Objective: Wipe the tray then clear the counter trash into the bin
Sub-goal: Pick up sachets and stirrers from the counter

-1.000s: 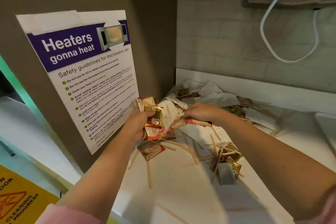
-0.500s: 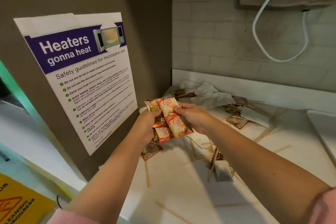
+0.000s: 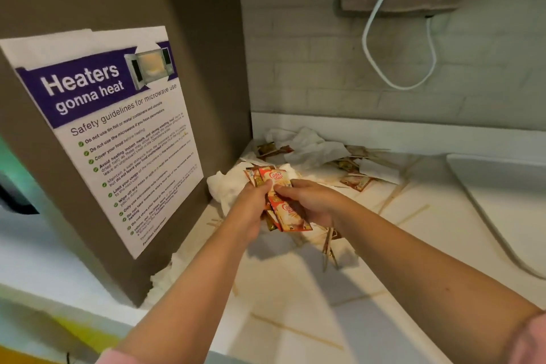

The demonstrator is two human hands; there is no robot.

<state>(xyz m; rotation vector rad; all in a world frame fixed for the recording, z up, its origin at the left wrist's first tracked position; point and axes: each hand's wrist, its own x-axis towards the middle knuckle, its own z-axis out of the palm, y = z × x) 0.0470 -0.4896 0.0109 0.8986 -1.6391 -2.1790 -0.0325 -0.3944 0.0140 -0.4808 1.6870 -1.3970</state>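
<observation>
One worktop (image 3: 443,245) spreads beneath both hands, with one pale tray (image 3: 502,186) well to the right of the right hand (image 3: 313,204). Three crumpled napkins (image 3: 310,148) lie beyond the hands. The left hand (image 3: 251,213) and the right hand together pinch one bunch of sachets (image 3: 276,183), at least three. Three loose sachets (image 3: 356,183) lie beyond. Stir sticks (image 3: 328,242) are scattered around, too blurred to count.

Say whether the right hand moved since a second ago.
Yes. The right hand came back from the wall ledge to the sachets in the left hand.

Orange-and-cream sachets (image 3: 277,180), white tissues (image 3: 313,148), purple-banded white poster (image 3: 97,89), grey brick-patterned wall (image 3: 325,68), white cable (image 3: 397,87), cream counter (image 3: 295,289).
</observation>
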